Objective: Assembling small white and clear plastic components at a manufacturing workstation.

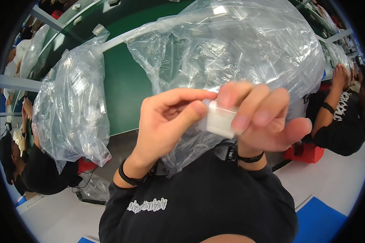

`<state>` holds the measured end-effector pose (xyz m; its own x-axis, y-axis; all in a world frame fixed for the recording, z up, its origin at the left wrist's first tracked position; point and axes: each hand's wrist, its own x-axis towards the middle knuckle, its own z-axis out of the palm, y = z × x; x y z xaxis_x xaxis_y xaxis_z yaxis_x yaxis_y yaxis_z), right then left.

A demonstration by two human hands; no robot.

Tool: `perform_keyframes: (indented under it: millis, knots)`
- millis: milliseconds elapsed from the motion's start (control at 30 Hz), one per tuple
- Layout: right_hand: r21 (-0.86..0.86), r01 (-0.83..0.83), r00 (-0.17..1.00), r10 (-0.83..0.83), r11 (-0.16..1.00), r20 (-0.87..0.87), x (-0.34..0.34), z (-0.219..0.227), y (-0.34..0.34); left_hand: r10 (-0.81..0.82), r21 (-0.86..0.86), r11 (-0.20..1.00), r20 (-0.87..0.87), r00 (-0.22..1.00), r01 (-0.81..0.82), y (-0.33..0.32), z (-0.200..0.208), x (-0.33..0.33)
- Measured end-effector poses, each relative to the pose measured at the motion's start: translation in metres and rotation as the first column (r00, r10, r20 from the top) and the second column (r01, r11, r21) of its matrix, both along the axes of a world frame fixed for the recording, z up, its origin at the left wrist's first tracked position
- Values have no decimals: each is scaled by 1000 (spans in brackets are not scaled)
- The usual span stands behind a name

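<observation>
White packet (220, 121) tilted at the fingertips

From my feed I see white lettering (148, 205) across the black shirt (207, 198); the packet's face is too blurred to read. Its lower edge slopes down to the right; I cannot tell its long axis. It sits before the large clear bag (247, 52). The left hand (160, 121), reaching in from the left, pinches its upper left corner between thumb and forefinger. The right hand's (267, 115) blurred fingers bend over its right side, thumb splayed away; I cannot tell whether they grip.
</observation>
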<state>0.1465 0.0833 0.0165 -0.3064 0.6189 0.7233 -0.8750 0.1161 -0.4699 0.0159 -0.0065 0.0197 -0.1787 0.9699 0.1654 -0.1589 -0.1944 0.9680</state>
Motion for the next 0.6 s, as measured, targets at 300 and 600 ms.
perform_keyframes:
  millis: [300, 600]
  knots:
    - [81, -365, 927, 370, 927, -59, 13, -1, 5, -171, -306, 893, 446, 878, 330, 0, -6, 1]
    - [-196, -119, 993, 112, 973, -47, 7, -15, -9, 186, 269, 952, -142, 972, -143, -4, -18, 11]
